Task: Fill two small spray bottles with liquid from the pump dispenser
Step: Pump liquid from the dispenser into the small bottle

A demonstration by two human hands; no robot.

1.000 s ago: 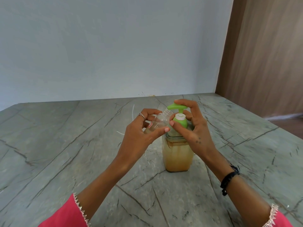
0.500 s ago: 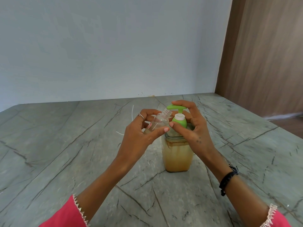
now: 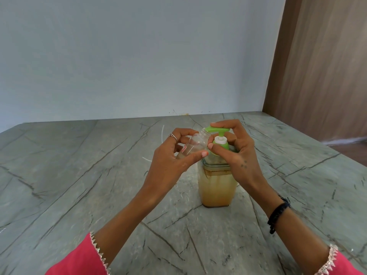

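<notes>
Green pump, amber liquid, grey veined stone, pink sleeves.

The clear square plastic pump dispenser (image 3: 216, 187) holds cloudy amber-brown liquid and carries a bright green pump head (image 3: 217, 130) over a white collar. The small transparent plastic spray bottle (image 3: 195, 144) is colourless, with a red-and-white label near its base. The grey-green stone tabletop (image 3: 79, 175) is crossed by dark, irregular veins. Both pink fabric sleeves (image 3: 79, 261) end in silvery zigzag trim. A black beaded wristband (image 3: 278, 213) circles one wrist, and a silver ring (image 3: 172, 135) sits on a finger. The wall is pale blue-grey; the wood panel (image 3: 327, 66) is brown and streaked.
</notes>
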